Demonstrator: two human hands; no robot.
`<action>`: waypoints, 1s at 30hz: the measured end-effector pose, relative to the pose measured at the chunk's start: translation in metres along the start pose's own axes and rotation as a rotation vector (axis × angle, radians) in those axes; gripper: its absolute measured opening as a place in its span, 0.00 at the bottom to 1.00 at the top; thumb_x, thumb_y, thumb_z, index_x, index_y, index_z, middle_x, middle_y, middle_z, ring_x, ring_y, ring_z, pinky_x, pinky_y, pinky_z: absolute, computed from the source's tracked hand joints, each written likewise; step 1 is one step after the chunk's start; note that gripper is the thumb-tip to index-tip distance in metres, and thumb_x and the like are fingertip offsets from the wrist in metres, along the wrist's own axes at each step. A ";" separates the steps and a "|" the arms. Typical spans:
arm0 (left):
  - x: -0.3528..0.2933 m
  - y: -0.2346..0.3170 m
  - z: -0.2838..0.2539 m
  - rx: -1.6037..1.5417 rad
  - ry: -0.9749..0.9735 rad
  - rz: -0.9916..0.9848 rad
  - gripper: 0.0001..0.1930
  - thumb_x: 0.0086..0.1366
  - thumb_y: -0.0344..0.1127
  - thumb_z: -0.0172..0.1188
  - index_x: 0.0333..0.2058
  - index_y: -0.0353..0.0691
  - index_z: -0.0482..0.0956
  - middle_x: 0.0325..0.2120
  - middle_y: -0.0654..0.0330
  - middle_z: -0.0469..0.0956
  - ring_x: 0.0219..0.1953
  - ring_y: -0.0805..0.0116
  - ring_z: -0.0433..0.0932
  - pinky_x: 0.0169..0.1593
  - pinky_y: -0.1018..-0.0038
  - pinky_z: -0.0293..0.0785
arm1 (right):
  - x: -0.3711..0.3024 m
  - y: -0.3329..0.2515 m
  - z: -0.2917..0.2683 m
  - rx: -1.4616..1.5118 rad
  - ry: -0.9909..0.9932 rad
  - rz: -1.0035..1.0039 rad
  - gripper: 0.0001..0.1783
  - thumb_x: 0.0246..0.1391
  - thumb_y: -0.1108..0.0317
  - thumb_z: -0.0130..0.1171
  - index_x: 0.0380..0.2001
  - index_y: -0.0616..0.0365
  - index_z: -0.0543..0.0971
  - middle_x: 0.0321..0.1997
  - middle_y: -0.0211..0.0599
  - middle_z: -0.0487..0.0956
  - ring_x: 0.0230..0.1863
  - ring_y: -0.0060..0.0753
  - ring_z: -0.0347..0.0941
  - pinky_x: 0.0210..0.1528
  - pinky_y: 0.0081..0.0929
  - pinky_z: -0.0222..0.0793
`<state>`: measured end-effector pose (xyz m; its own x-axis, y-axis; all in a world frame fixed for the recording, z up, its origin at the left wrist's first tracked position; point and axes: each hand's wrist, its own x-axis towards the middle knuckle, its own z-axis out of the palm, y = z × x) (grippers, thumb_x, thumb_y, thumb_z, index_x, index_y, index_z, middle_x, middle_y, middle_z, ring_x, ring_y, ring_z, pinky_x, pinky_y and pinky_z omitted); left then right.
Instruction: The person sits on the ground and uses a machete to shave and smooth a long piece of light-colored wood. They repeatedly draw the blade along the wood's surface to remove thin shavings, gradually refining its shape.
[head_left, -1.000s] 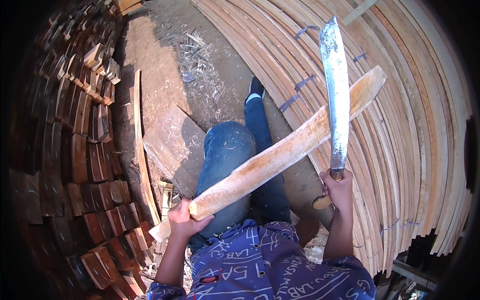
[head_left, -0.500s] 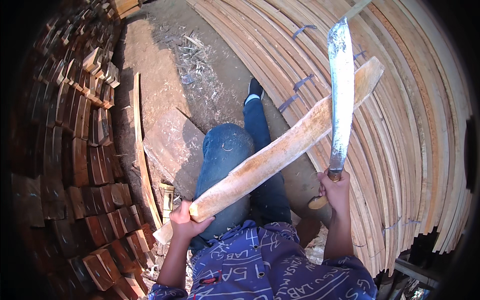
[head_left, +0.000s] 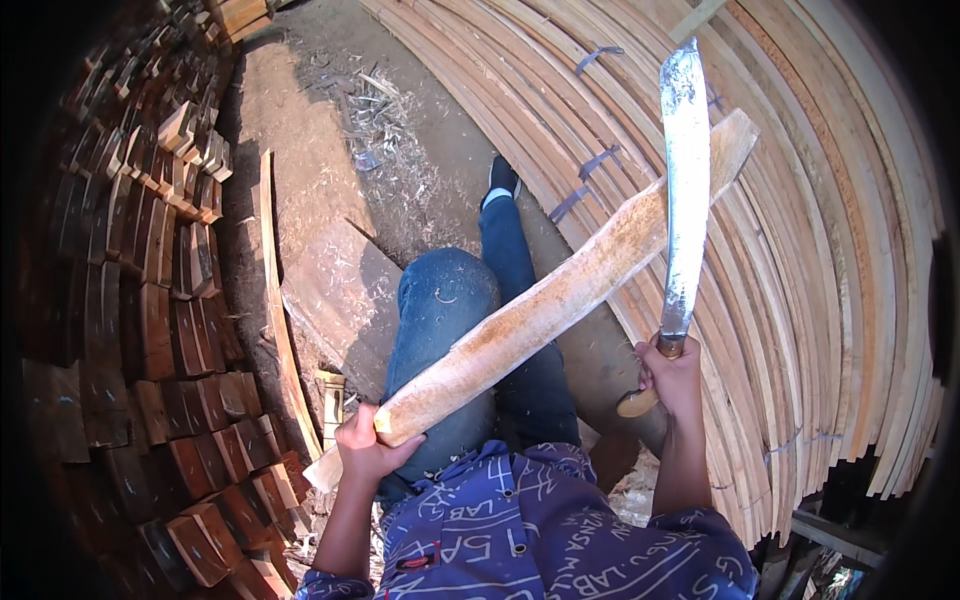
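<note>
My left hand (head_left: 376, 442) is closed round the near end of a long, rough, pale wooden plank (head_left: 530, 325). The plank slants up to the right across my thigh, its far end above the stacked boards. In my right hand (head_left: 668, 372) is the handle of a machete (head_left: 686, 190) with a broad, slightly curved metal blade. The blade points away from me and overlaps the plank's far part in the view; I cannot tell whether they touch. The handle's curved wooden butt (head_left: 637, 403) sticks out below my fist.
Long sawn boards (head_left: 800, 300), with dark strips (head_left: 598, 160) around some, fill the right side. Short wood blocks (head_left: 190, 450) are piled at the left. A thin wooden strip (head_left: 276, 310) and a flat board (head_left: 340, 290) lie by my knee. Wood shavings (head_left: 385, 115) litter the ground ahead.
Both hands keep their grips, and the plank and machete stay in nearly the same pose. The whole view has shifted slightly.
</note>
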<state>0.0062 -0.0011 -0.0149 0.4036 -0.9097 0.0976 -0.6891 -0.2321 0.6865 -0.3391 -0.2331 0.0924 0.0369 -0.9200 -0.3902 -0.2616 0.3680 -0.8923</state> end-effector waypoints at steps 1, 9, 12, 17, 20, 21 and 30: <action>0.001 0.001 0.003 -0.024 0.005 0.001 0.32 0.34 0.52 0.81 0.30 0.42 0.70 0.18 0.55 0.76 0.21 0.53 0.78 0.26 0.64 0.73 | -0.001 0.002 0.001 -0.088 -0.001 0.012 0.10 0.51 0.74 0.65 0.21 0.60 0.74 0.16 0.27 0.72 0.13 0.18 0.68 0.15 0.20 0.62; 0.000 0.006 -0.007 0.032 -0.044 -0.027 0.32 0.34 0.48 0.81 0.32 0.41 0.70 0.20 0.54 0.78 0.23 0.54 0.80 0.29 0.65 0.76 | -0.015 0.025 0.001 -0.395 0.032 -0.087 0.08 0.50 0.74 0.66 0.24 0.62 0.76 0.17 0.27 0.74 0.15 0.17 0.68 0.18 0.21 0.62; -0.002 0.003 -0.001 -0.011 -0.006 -0.030 0.33 0.33 0.52 0.81 0.31 0.42 0.70 0.19 0.55 0.76 0.21 0.53 0.78 0.27 0.64 0.74 | -0.008 0.012 0.003 -0.228 0.025 -0.035 0.09 0.51 0.74 0.65 0.23 0.61 0.75 0.16 0.27 0.73 0.14 0.17 0.68 0.17 0.20 0.61; 0.000 0.004 0.001 0.014 -0.039 -0.041 0.33 0.34 0.48 0.81 0.33 0.41 0.70 0.20 0.54 0.77 0.23 0.55 0.80 0.29 0.66 0.76 | -0.013 0.020 0.015 -0.247 0.016 0.034 0.10 0.51 0.74 0.66 0.22 0.60 0.74 0.16 0.27 0.73 0.14 0.17 0.68 0.16 0.19 0.62; 0.001 0.008 -0.007 0.041 -0.056 -0.036 0.33 0.34 0.46 0.81 0.34 0.40 0.70 0.20 0.54 0.78 0.24 0.55 0.81 0.30 0.67 0.76 | -0.015 0.035 0.008 -0.380 0.003 -0.062 0.09 0.51 0.73 0.66 0.23 0.61 0.75 0.16 0.27 0.73 0.14 0.17 0.68 0.17 0.20 0.62; 0.000 0.007 -0.009 0.047 -0.059 -0.031 0.33 0.34 0.46 0.81 0.34 0.40 0.70 0.20 0.54 0.78 0.24 0.55 0.81 0.30 0.67 0.76 | -0.017 0.034 0.007 -0.351 0.001 0.012 0.09 0.51 0.73 0.66 0.23 0.61 0.75 0.16 0.27 0.73 0.14 0.17 0.68 0.17 0.20 0.62; 0.000 0.000 0.005 -0.012 -0.004 -0.009 0.33 0.35 0.53 0.80 0.30 0.41 0.70 0.18 0.55 0.76 0.21 0.56 0.78 0.27 0.66 0.74 | -0.009 0.007 0.011 -0.086 0.009 0.018 0.11 0.52 0.76 0.64 0.22 0.60 0.72 0.15 0.28 0.71 0.12 0.18 0.67 0.15 0.18 0.63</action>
<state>0.0031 -0.0033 -0.0182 0.4072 -0.9091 0.0884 -0.6783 -0.2361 0.6959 -0.3308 -0.2207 0.0874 0.0233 -0.9145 -0.4038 -0.3442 0.3719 -0.8621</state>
